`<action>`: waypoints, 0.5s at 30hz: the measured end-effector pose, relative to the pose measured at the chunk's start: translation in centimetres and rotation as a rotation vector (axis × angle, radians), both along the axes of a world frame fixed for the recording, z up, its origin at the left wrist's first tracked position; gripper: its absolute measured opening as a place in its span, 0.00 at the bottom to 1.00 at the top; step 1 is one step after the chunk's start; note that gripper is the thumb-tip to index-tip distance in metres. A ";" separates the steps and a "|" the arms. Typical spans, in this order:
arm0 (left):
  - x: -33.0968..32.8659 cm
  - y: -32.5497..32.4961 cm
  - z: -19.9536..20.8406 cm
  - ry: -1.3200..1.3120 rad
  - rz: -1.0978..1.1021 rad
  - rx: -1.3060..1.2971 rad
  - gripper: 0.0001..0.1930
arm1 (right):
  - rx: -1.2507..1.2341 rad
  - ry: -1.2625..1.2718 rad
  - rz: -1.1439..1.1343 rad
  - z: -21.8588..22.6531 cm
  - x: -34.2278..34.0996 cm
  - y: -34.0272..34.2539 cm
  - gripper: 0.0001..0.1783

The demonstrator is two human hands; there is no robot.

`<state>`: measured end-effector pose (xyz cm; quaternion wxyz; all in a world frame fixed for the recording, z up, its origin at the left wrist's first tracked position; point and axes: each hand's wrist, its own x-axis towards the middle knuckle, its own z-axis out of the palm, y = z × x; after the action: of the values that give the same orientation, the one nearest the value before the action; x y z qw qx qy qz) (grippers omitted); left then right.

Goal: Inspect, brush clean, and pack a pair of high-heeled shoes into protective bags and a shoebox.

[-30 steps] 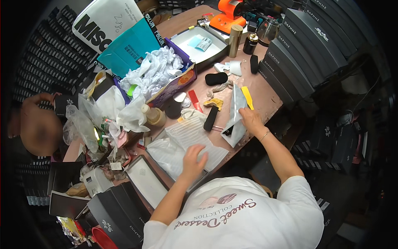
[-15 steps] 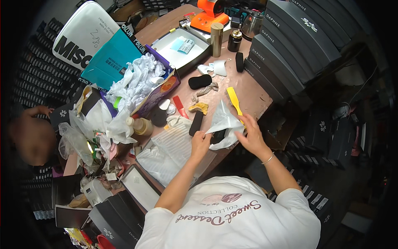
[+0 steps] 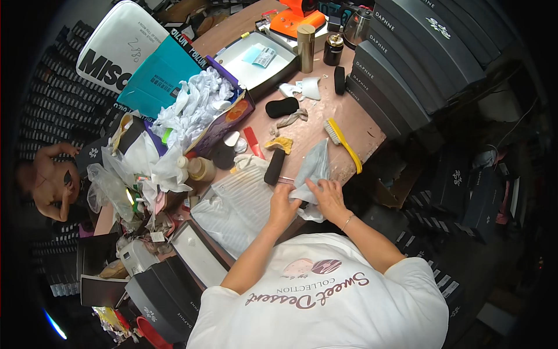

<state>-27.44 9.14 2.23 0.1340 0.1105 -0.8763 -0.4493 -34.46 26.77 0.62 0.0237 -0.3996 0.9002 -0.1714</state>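
Observation:
Near the table's front edge lies thin white tissue paper (image 3: 314, 166), folded over a dark item that is mostly hidden. My left hand (image 3: 283, 205) pinches the paper's left side. Bent over the top, my right hand (image 3: 327, 200) has its fingers closed on a fold of the same sheet. Just beyond the right hand rests a yellow-handled brush (image 3: 346, 146) with pale bristles. A black oblong block (image 3: 275, 167) stands by the left fingertips. Left of that hand, a translucent ribbed plastic sheet (image 3: 235, 203) covers part of the table.
A purple box (image 3: 247, 110) of crumpled white paper is at the far left of the table (image 3: 325, 116), near a bottle (image 3: 200, 168). A red brush (image 3: 253, 142) and black pad (image 3: 282, 107) lie mid-table. Grey shoeboxes (image 3: 395, 64) rise at right. Another person (image 3: 55, 183) is at far left.
My right hand has moved left and inward, folding the paper down over the dark item. The yellow brush has shifted and turned, its bristles now showing. The other person has come further into view.

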 end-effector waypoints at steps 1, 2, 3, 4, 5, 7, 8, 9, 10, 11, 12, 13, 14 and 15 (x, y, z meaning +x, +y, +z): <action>0.4 0.2 1.4 -0.056 0.011 0.019 0.18 | -0.022 -0.016 -0.048 -1.5 -0.5 0.2 0.43; 0.8 0.1 2.2 -0.110 0.028 0.035 0.21 | -0.076 -0.012 -0.054 -1.1 -1.1 0.4 0.41; 1.8 -0.4 0.9 -0.059 0.039 -0.078 0.23 | -0.125 -0.013 -0.056 0.7 -1.7 0.7 0.38; 2.8 -0.7 0.6 -0.225 0.039 0.061 0.22 | -0.167 -0.015 -0.069 3.0 -1.9 1.1 0.36; 3.5 -1.1 0.6 -0.383 0.042 0.198 0.21 | -0.252 -0.008 -0.047 6.8 -2.5 1.2 0.28; 4.5 -1.1 0.7 -0.500 0.076 0.499 0.15 | -0.293 -0.027 0.042 10.3 -2.7 2.1 0.24; 4.5 -0.9 0.9 -0.394 0.072 0.432 0.14 | -0.313 -0.044 0.083 11.1 -2.7 2.4 0.22; 4.5 -0.6 1.2 -0.289 0.067 0.365 0.13 | -0.355 -0.119 0.131 11.4 -2.3 2.7 0.21; 4.5 -0.3 1.4 -0.185 0.063 0.298 0.12 | -0.346 -0.125 0.111 12.0 -2.1 2.5 0.21; 4.0 0.0 1.6 -0.159 0.069 0.305 0.10 | -0.333 -0.129 0.092 12.8 -1.9 2.4 0.22; 3.6 0.3 2.1 -0.185 0.059 0.380 0.10 | -0.319 -0.133 0.073 13.2 -1.7 2.3 0.23; 3.3 0.6 2.7 -0.211 0.049 0.454 0.11 | -0.249 -0.204 0.059 13.1 -1.6 2.2 0.30; 3.0 1.0 3.8 -0.230 0.037 0.527 0.11 | -0.207 -0.190 0.070 13.0 -1.4 2.1 0.34; 2.9 1.3 5.2 -0.267 -0.003 0.519 0.13 | -0.170 -0.182 0.078 12.5 -0.9 1.9 0.37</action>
<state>-24.55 10.41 7.45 -0.0157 0.1982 -0.7420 -0.6403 -35.37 28.71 13.17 0.0782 -0.4177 0.8602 -0.2817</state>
